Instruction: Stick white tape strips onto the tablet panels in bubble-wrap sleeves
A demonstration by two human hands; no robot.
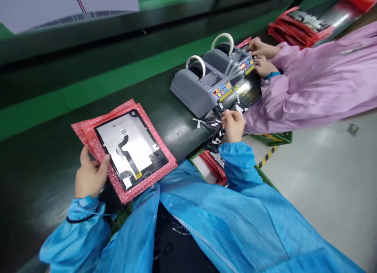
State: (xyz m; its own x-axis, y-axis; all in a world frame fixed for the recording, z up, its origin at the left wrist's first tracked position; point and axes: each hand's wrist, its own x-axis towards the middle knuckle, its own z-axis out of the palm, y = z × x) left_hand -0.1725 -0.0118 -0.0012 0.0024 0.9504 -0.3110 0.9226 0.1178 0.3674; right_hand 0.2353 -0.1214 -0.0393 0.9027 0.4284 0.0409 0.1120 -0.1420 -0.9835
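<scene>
A flat display panel with a silvery back, black edges and a dark flex cable lies on a pink bubble-wrap bag at the table's front edge. My left hand grips the bag's left edge, with its thumb beside the panel and some fingers hidden. To the right, my right hand is closed in a pinch; what sits between the fingertips is too small to make out. Beside it is crumpled black plastic with white tape bits stuck on it, below a grey tape dispenser.
A second tape dispenser stands behind the first. On the right, a co-worker's hands and pink sleeves reach in close. Red bubble-wrap packs lie beyond. Below the table edge, a green-edged crate holds more red packs.
</scene>
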